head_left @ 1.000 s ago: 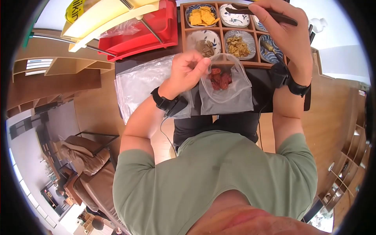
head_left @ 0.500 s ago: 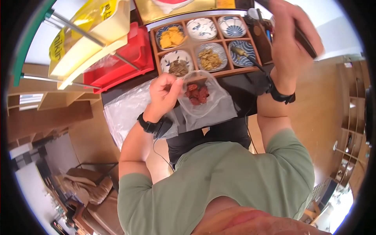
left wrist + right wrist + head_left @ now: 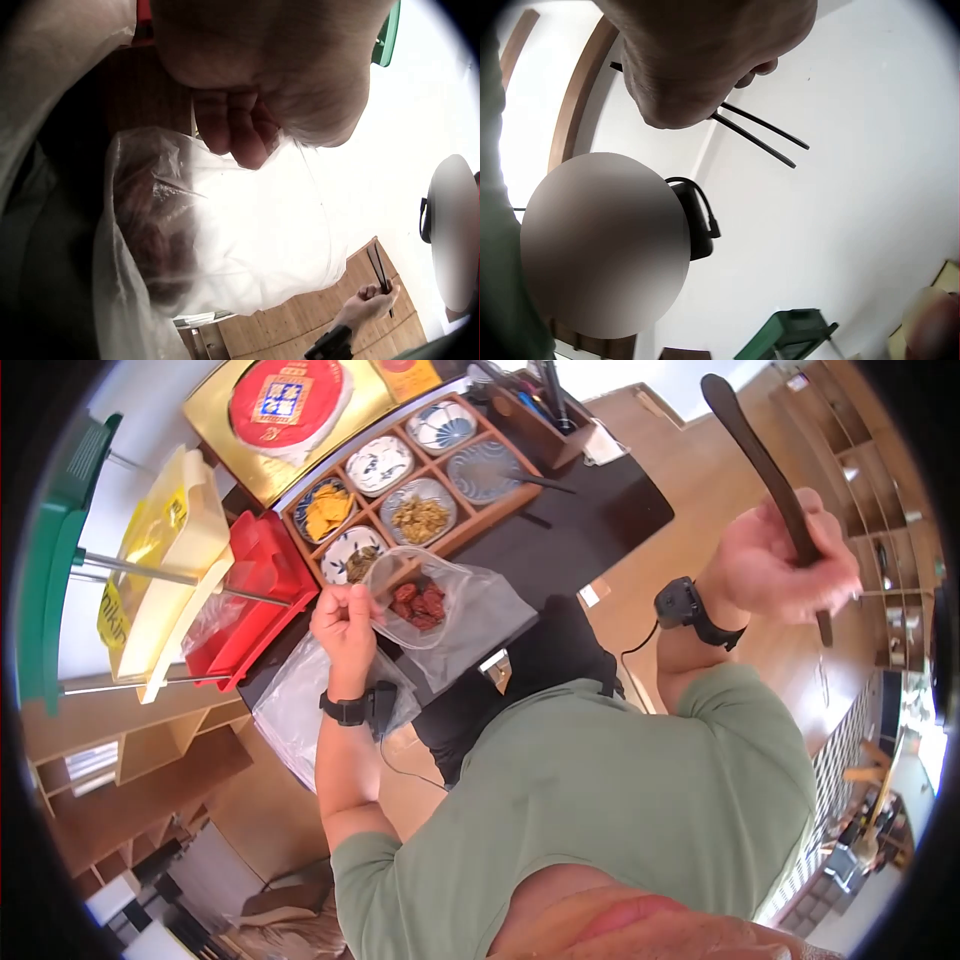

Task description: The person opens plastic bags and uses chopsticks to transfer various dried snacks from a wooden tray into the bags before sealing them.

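Note:
My left hand (image 3: pixel 345 622) pinches the rim of a clear plastic bag (image 3: pixel 478 622), whose mouth gapes upward. Wrinkled dark red dried dates (image 3: pixel 420 606) lie in the bag. In the left wrist view, the thin bag (image 3: pixel 247 225) hangs below the curled fingers (image 3: pixel 247 139). Out to the right, away from the table, my right hand (image 3: pixel 790 560) grips dark tongs (image 3: pixel 750 445) raised in the air. The right wrist view shows the two slim arms of the tongs (image 3: pixel 761 139) spread a little apart, with nothing between them.
Behind the bag stands a divided wooden tray (image 3: pixel 490 525) with patterned dishes, including yellow chips (image 3: pixel 328 510) and walnuts (image 3: pixel 420 520). A dark-handled utensil (image 3: pixel 545 482) rests in one dish. Flat plastic bags (image 3: pixel 300 700) lie at left, by red (image 3: pixel 262 580) and cream bins (image 3: pixel 165 600).
The head view has swung round, so the table appears tilted and farther left. My right hand has carried the tongs away from the tray to the right; my left still holds the bag's rim.

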A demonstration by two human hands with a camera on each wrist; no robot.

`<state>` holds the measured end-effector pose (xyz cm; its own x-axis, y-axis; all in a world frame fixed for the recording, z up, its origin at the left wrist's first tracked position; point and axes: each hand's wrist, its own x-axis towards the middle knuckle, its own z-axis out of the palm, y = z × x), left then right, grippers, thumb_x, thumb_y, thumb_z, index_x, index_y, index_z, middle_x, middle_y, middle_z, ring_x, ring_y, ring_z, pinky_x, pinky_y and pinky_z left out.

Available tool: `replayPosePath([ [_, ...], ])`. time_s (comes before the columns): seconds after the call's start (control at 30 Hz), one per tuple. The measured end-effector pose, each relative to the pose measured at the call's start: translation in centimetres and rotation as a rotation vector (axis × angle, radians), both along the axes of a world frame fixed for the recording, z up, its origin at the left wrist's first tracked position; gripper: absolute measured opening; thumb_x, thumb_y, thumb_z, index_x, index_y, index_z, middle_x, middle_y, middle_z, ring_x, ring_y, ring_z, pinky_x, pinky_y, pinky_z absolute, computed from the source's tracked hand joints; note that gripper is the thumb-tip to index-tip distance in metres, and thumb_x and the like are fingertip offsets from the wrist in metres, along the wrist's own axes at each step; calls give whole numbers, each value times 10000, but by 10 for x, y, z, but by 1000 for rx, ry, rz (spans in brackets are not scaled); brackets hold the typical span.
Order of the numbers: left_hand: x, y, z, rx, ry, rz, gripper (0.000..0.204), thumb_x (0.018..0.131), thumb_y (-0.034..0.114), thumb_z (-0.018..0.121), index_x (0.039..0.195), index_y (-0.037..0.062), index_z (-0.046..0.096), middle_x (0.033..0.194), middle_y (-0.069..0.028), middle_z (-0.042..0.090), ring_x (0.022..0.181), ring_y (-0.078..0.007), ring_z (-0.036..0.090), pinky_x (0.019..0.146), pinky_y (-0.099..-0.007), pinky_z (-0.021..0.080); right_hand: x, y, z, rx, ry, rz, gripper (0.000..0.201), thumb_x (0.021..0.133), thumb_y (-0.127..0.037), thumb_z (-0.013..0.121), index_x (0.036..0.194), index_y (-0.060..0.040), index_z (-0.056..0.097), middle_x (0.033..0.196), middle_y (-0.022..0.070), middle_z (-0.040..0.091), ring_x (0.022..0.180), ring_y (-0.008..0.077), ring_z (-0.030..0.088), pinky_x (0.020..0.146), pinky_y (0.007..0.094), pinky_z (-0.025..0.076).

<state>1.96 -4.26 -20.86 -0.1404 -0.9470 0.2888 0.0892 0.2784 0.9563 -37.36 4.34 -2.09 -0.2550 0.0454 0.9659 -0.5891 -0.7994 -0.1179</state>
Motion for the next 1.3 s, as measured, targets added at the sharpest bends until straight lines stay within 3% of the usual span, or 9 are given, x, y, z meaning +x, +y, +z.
replayPosePath([
  [0.03,0,0,0,-11,1,11,195,1025,145,617,872,39,559,686,-40,638,543,-80,579,516,-220,478,-3,7,-7,-3,-3,-20,415,1075,-290,459,824,0,618,660,75,570,589,186,511,563,340,450],
  [0.1,-1,-3,-1,-21,32,21,211,1027,151,616,861,37,554,680,-47,634,535,-85,574,510,-222,473,-7,17,-30,210,-84,-334,306,1029,-130,514,826,37,672,748,111,671,637,181,578,592,316,481],
  [0.17,-3,-3,3,-12,19,16,217,1028,153,615,854,40,552,673,-44,632,535,-84,574,514,-224,475,-12,29,-53,498,-35,-415,134,956,-17,631,882,33,730,792,80,707,652,138,605,596,254,483],
  [0.33,3,-18,-1,-37,-24,-4,251,1029,167,617,814,56,550,654,-25,624,534,-70,559,512,-221,454,-15,28,-124,900,-55,-219,116,958,-71,667,911,5,741,737,98,664,624,142,589,602,267,476],
  [0.47,1,-26,8,44,-201,-47,291,1026,209,629,775,79,563,650,8,616,547,-39,540,494,-208,397,-23,13,-168,975,-59,-94,171,982,-118,643,922,8,741,751,99,673,597,165,567,593,288,476],
  [0.67,-4,-26,20,127,-285,-126,307,1017,253,642,773,81,574,654,14,622,511,-39,527,448,-206,389,-18,-17,-200,1045,-178,1,182,958,-179,684,963,2,677,814,156,736,766,250,752,688,333,558],
  [1.0,-8,-23,30,-216,-475,24,280,968,178,685,757,24,582,642,34,562,568,-33,460,505,-245,382,-7,-39,-205,1211,89,-352,248,910,-289,736,905,-43,703,796,137,728,733,326,707,671,411,545],
  [1.13,-8,-18,40,-170,-552,29,347,984,215,684,723,27,554,652,25,536,634,-56,452,569,-256,405,-3,-45,-211,1201,178,-477,255,905,-305,733,821,-72,674,771,93,693,781,310,673,681,446,522],
  [1.3,-10,-25,45,-397,-520,115,275,975,175,634,772,-8,603,614,-22,566,590,-71,498,532,-280,421,-1,-44,-213,1157,212,-506,246,892,-293,743,799,-81,660,769,79,671,786,297,653,679,442,515],
])
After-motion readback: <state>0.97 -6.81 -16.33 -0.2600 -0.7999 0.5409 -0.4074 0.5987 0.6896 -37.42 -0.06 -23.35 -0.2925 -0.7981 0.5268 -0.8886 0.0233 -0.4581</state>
